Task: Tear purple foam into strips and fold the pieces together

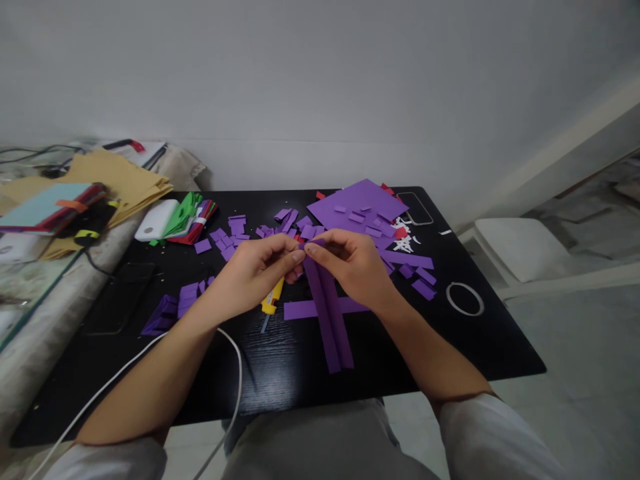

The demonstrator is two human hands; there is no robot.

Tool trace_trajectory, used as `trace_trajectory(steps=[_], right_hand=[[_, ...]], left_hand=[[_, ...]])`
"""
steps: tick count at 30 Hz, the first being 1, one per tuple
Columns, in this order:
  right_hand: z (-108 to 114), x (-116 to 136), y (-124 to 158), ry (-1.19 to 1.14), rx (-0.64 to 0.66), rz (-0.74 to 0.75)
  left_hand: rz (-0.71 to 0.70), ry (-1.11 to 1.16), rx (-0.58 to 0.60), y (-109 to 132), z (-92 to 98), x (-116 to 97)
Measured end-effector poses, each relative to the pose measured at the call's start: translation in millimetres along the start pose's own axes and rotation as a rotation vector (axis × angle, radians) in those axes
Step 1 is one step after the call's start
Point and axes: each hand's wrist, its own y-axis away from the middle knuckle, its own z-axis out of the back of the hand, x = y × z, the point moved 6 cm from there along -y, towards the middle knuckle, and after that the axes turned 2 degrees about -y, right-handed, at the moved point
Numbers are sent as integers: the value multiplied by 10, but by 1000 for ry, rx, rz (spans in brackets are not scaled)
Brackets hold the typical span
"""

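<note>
Both hands meet over the middle of a black table (pixel 280 373). My left hand (pixel 260 270) and my right hand (pixel 353 263) pinch the far end of a long folded purple paper strip (pixel 330 320) that runs toward me. Fingers of both hands are closed on that end. Another purple strip (pixel 300 309) lies crosswise under it. A yellow glue gun (pixel 273 298) rests just below my left hand, partly hidden. Several small purple paper pieces (pixel 235 233) are scattered beyond the hands, near a large purple sheet (pixel 357 200).
A white cable (pixel 235 373) loops across the near table edge. A tape ring (pixel 465 298) lies at the right. A white box (pixel 155 220), coloured paper stack (pixel 193 217) and brown envelopes (pixel 120 180) sit at the left. Folded purple pieces (pixel 165 313) lie front left.
</note>
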Motion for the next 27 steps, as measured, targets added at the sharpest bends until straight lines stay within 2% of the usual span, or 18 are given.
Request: trace_trajectory(steps=[5,8,12,16,27], right_hand=[[10,24,9,-9,-17,-18],[15,24,8,-52,-15,-55],[-1,12,6,-91,17,-100],[-20,3,9,-109,36,-131],[-33,-15,17,-147,54,-161]], left_hand=[[-37,18,-22,6,65,-8],[-65,40,-127,10,156,0],[-220,-127,-258,26,231,-57],[-307,-193,-284,31,229,-82],[-305,-181,-301,34,237,-42]])
